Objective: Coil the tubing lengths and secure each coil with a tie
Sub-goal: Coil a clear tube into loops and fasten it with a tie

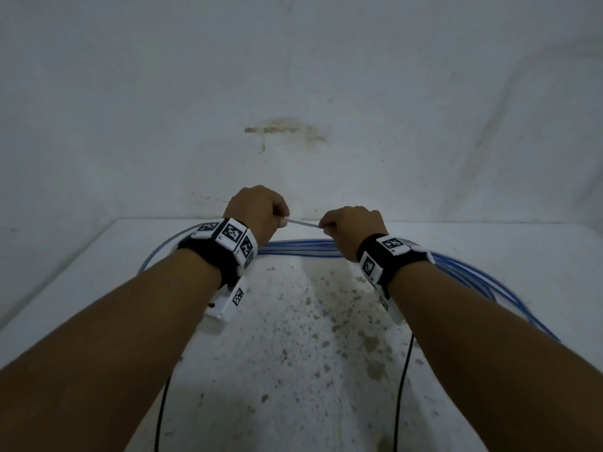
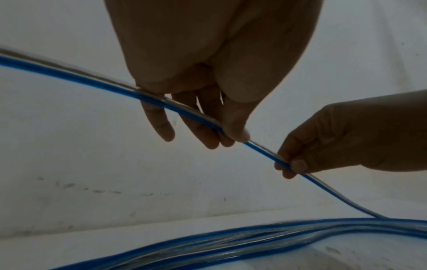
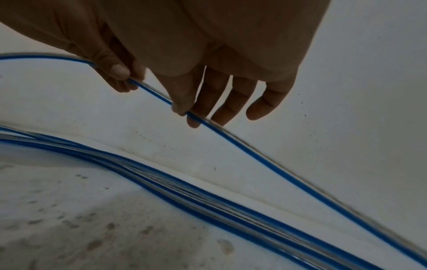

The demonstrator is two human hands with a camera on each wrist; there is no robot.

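Stained white table (image 1: pixel 293 370), blue tubing (image 1: pixel 293 249) coiled, both hands pinching one raised strand (image 1: pixel 303 224) — thumb grips plain only in wrist views.

We seem to be in a bare utility or workshop corner, though we cannot tell which. Across the upper frame runs a stained white wall (image 1: pixel 293 93). Below it sits a speckled, grimy white table (image 1: pixel 293 321).

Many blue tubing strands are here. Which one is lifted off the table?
The single strand stretched between the left hand and the right hand, each pinching it. The other strands lie bundled on the table below.
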